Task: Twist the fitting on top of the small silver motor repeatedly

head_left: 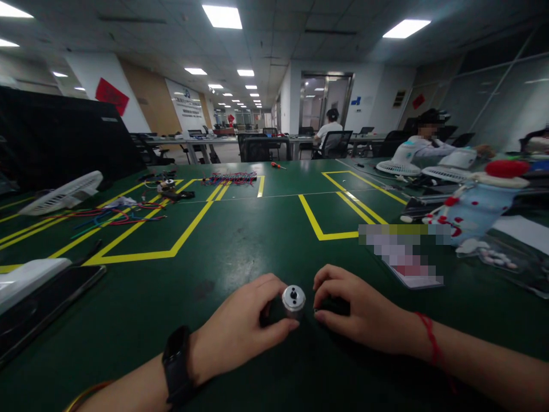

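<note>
A small cylindrical metal motor (293, 303) stands just above the green table, its round silver face up with a dark centre and small holes. My left hand (244, 317) grips it from the left, fingers behind and thumb in front. Close by on the right, my right hand (355, 303) is curled, with index fingertip and thumb nearly meeting. A tiny dark thing seems to lie between those tips, too small to make out. The right hand does not touch the motor.
Yellow tape (174, 252) marks the green table (253, 229). Loose wires (124, 214) and a white fan (64, 191) lie left, beside a black phone (51, 309). An orange screwdriver (278, 165) lies far back. At right are a blue bottle (476, 206) and a seated person (429, 140).
</note>
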Tool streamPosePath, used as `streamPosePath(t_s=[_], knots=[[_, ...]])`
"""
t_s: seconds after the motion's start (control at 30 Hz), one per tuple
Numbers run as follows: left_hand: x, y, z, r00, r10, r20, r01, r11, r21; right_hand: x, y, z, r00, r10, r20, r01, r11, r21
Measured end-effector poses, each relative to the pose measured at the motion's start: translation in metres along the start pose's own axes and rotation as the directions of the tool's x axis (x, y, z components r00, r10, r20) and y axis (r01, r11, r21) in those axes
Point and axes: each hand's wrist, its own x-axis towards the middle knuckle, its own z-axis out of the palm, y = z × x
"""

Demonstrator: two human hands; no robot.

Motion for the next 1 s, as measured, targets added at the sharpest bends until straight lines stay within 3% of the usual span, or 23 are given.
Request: streamPosePath(t_s=[0.1,0.3,0.67,0.83,1.0], knots=[[0.000,0.000,-0.001,1.000,-0.010,-0.001,0.009,1.000,-0.015,0.001,-0.001,0.002,0.999,-0.003,-0.042,0.004,0.999,0.037],[0.000,0.000,0.001,1.000,-0.001,-0.009,0.001,1.000,-0.023,0.015,-0.021,0.001,0.962,-0.086,-0.260,0.116,0.988,0.099],[0.000,-0.002,0.002,1.000,0.017,0.000,-0.017,1.000,-0.008,0.017,-0.031,0.000,0.968,-0.199,-0.155,0.186,0.978,-0.096],[0.000,-0.002,0.002,1.000,0.010,-0.009,-0.010,1.000,-0.002,0.013,-0.017,-0.004,0.962,0.000,-0.273,0.026,0.995,0.092],[-0.001,-0.001,-0.001,1.000,-0.001,-0.007,0.001,1.000,-0.006,0.011,0.010,-0.005,0.962,0.208,-0.177,-0.192,0.976,0.101]])
